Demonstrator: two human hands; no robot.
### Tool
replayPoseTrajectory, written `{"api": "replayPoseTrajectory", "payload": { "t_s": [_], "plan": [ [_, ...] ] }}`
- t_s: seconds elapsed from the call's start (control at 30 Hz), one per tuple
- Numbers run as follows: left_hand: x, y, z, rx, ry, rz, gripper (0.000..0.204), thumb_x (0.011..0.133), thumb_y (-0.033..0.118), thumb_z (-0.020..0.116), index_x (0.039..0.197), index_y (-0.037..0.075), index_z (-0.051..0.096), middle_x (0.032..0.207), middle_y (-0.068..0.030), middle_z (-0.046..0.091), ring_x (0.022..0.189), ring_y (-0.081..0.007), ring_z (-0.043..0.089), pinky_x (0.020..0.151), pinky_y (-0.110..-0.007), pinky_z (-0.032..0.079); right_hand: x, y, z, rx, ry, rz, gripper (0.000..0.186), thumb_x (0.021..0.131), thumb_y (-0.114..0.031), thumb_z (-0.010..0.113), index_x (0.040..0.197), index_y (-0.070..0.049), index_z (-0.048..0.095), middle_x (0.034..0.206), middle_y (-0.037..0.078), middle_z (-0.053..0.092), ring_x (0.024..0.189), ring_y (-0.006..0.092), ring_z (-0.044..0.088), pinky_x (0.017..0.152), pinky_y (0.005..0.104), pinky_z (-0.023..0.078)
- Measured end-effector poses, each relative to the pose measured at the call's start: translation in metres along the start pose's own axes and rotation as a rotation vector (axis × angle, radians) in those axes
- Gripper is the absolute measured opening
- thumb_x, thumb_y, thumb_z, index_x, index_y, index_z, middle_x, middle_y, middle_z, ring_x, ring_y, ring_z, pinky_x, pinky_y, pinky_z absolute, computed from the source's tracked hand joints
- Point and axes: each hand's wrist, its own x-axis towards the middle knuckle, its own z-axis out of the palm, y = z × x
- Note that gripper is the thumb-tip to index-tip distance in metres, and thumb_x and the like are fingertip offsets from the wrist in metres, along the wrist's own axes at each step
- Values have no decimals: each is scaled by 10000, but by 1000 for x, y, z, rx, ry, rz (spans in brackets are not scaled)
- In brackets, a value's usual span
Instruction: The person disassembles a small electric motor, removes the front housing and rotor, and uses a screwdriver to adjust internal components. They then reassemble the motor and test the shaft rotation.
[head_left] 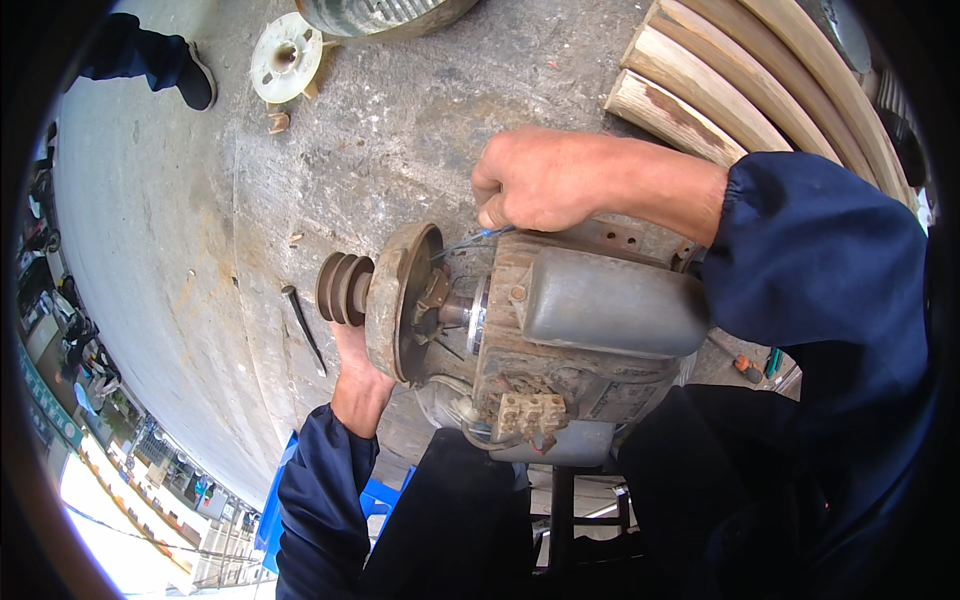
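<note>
A worn electric motor (500, 380) lies on its side in front of me, with a grey box cover on its body. Its round end cover (385, 300) stands apart from the body, and the shaft (455, 312) shows in the gap. A grooved pulley (340, 288) sits outside the end cover. My left hand (355, 350) reaches under the pulley and holds it from below; its fingers are mostly hidden. Above the gap, my right hand (540, 180) is closed on a thin tool with a blue part (490, 233), its slim end pointing at the inside of the end cover.
A dark bolt-like rod (304, 330) lies on the concrete left of the pulley. Farther off are a pale plastic spool (286, 58), a ribbed metal housing (385, 15) and curved wooden pieces (690, 100). A terminal block (532, 412) with loose wires is on the motor. Someone's shoe (198, 80) shows upper left.
</note>
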Motion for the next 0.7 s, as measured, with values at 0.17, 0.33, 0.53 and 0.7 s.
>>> {"api": "replayPoseTrajectory", "payload": {
  "t_s": [0.17,0.33,0.53,0.7],
  "plan": [
    [-2,0,3,-1,-13,19,801,1021,603,339,1556,8,377,1482,-335,469,1289,-478,548,1110,-554,472,-6,-4,-8,54,-87,50,311,927,-231,724,1108,22,717,1018,197,741,971,322,703,879,452,541],
    [-1,0,0,6,19,1,802,1020,605,339,1553,7,380,1475,-331,479,1280,-474,556,1108,-545,477,3,-4,-10,23,-180,179,329,899,-245,750,1090,20,717,1006,191,739,977,309,704,873,438,543],
    [1,0,-4,37,56,17,815,1009,619,359,1548,8,390,1458,-332,493,1250,-460,578,1080,-533,499,3,8,-5,123,-161,176,318,891,-200,737,1109,31,713,1063,203,737,1015,304,697,897,425,543],
    [-1,0,-6,29,73,30,808,1007,615,373,1546,14,397,1453,-333,497,1241,-459,582,1067,-526,510,-2,3,-5,168,-106,158,304,876,-164,722,1088,54,717,1052,211,739,1021,303,694,892,412,542]
  ]
}}
